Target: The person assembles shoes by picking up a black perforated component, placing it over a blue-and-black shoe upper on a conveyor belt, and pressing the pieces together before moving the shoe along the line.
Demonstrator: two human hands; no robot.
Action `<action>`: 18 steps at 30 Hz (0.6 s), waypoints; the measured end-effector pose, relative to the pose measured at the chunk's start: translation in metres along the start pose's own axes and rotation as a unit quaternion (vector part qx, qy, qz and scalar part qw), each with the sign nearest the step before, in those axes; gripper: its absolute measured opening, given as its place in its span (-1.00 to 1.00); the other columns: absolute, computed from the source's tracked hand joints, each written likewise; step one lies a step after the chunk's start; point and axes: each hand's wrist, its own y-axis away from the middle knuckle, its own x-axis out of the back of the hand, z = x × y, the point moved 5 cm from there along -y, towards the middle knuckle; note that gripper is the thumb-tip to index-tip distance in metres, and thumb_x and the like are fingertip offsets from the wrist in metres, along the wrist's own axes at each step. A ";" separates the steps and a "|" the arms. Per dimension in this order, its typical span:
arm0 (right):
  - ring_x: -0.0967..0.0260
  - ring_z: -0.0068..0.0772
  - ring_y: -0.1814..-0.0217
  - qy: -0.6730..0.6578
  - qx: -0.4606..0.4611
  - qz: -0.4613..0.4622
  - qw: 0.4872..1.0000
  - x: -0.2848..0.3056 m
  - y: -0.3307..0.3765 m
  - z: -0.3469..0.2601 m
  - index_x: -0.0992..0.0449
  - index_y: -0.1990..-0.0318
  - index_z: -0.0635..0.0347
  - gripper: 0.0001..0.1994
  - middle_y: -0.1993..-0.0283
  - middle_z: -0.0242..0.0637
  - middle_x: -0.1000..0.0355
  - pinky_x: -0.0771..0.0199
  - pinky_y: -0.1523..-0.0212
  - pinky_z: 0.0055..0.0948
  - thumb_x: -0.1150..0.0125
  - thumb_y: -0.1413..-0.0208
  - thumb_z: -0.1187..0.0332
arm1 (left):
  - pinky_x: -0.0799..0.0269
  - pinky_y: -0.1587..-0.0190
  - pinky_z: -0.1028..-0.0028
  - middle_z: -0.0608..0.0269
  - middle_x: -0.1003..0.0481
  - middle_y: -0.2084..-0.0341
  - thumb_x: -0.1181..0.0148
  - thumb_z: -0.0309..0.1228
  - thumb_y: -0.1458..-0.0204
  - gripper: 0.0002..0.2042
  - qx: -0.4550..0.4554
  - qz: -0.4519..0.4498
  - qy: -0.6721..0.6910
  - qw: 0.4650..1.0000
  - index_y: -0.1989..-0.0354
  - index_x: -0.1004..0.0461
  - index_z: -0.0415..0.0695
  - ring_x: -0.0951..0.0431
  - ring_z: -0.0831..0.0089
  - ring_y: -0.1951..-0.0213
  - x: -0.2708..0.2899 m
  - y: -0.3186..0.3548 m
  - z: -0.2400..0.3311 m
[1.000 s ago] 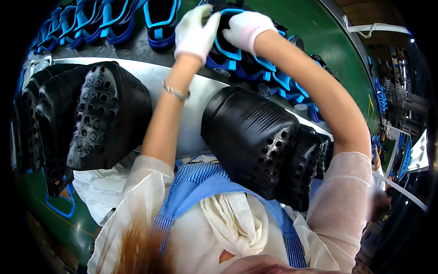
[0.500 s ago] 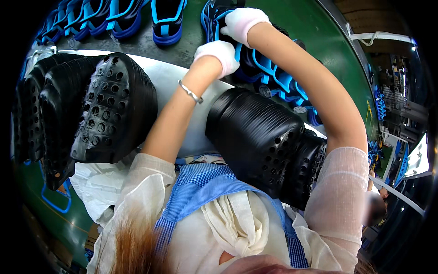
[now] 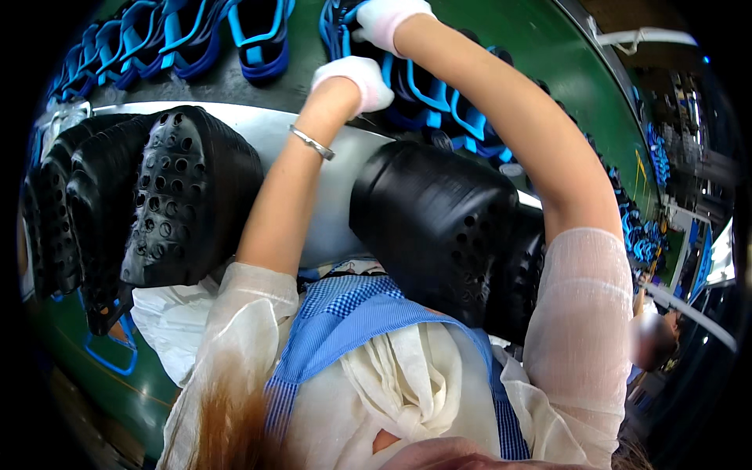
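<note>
My right hand [image 3: 392,22], in a white glove, is at the top of the view, its bent fingers against a black shoe with bright blue trim [image 3: 335,30]. Just below it, to the left, is my left hand [image 3: 354,82], also white-gloved and close to the same shoe. Its fingers are turned away and hidden by the back of the glove, so their grip does not show. To the right of the hands, more black and blue shoes [image 3: 423,86] stand in a row on the green surface.
Stacks of nested black moulded pieces with round holes lie at left [image 3: 192,196] and centre right [image 3: 431,227] on a pale metal surface [image 3: 325,196]. Another row of blue-trimmed shoes [image 3: 188,35] runs along the top left. A person [image 3: 654,337] is at the far right.
The view has shifted slightly. Both hands appear a little higher and further left, still beside the same shoe. No shoe has visibly been picked up.
</note>
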 end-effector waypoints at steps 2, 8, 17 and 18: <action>-0.50 -0.05 0.16 -0.068 0.083 -0.008 0.994 0.023 0.017 -0.005 -0.61 0.27 0.15 -0.70 0.21 -0.07 -0.54 -0.49 0.13 -0.19 0.00 -0.04 0.20 | -0.50 0.23 0.32 -0.07 -0.55 0.47 -0.05 -0.17 0.10 -0.60 -0.026 0.082 -0.042 0.995 0.32 -0.54 -0.32 -0.60 0.14 0.41 0.002 -0.003 -0.009; -0.44 0.03 0.27 -0.226 0.123 0.026 0.966 0.109 0.155 0.017 -0.54 0.33 0.21 -0.68 0.34 0.00 -0.48 -0.42 0.20 -0.17 0.00 -0.05 0.14 | -0.47 0.18 0.27 -0.14 -0.54 0.43 0.00 -0.19 0.10 -0.59 -0.037 0.115 -0.038 0.992 0.29 -0.54 -0.32 -0.59 0.11 0.31 0.003 -0.012 -0.014; -0.46 -0.27 0.30 -0.272 0.028 0.062 0.960 0.115 0.381 0.037 -0.53 0.24 0.30 -0.58 0.31 -0.20 -0.48 -0.47 0.28 -0.40 -0.43 0.28 0.24 | -0.38 -0.05 0.22 0.09 -0.45 0.00 -0.02 -0.02 -0.01 -0.53 -0.040 0.340 -0.108 0.933 -0.08 -0.43 0.07 -0.45 0.06 0.00 0.022 0.019 -0.051; -0.45 -0.22 0.28 -0.275 0.029 0.041 0.960 0.114 0.397 0.035 -0.53 0.24 0.30 -0.53 0.30 -0.19 -0.48 -0.46 0.26 -0.38 -0.45 0.33 0.18 | -0.37 -0.07 0.20 0.16 -0.42 -0.06 -0.02 0.00 -0.01 -0.51 -0.025 0.392 -0.119 0.912 -0.12 -0.40 0.16 -0.43 0.09 -0.05 0.022 0.025 -0.046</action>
